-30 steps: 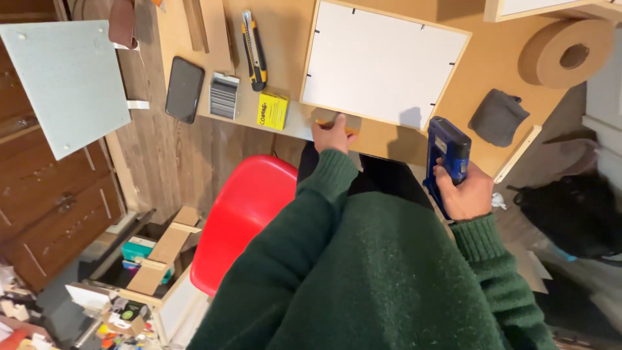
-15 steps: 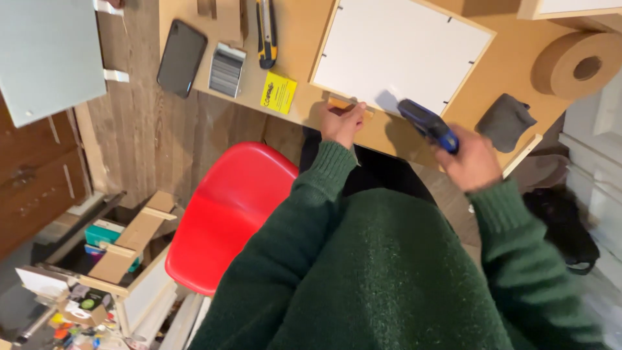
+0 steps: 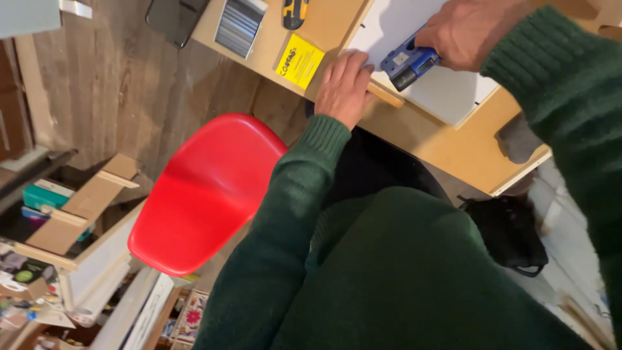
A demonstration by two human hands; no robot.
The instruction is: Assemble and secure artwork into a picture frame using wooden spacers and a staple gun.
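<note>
The right hand (image 3: 476, 32) covers most of the blue stapler (image 3: 409, 63). The top edge cuts off the white board (image 3: 447, 91), the utility knife (image 3: 295, 10) and the phone (image 3: 175, 16) (only its bottom shows).

The table (image 3: 453, 146) is smooth, pale wood with a dull look. The white board (image 3: 447, 91) on it looks flat and matt, like thick paper. The stapler (image 3: 408, 63) is shiny blue plastic. The red chair (image 3: 207, 191) is glossy, hard plastic. The sleeves (image 3: 285, 214) are soft, fuzzy green wool. The floor (image 3: 123, 84) is rough grey wood.
</note>
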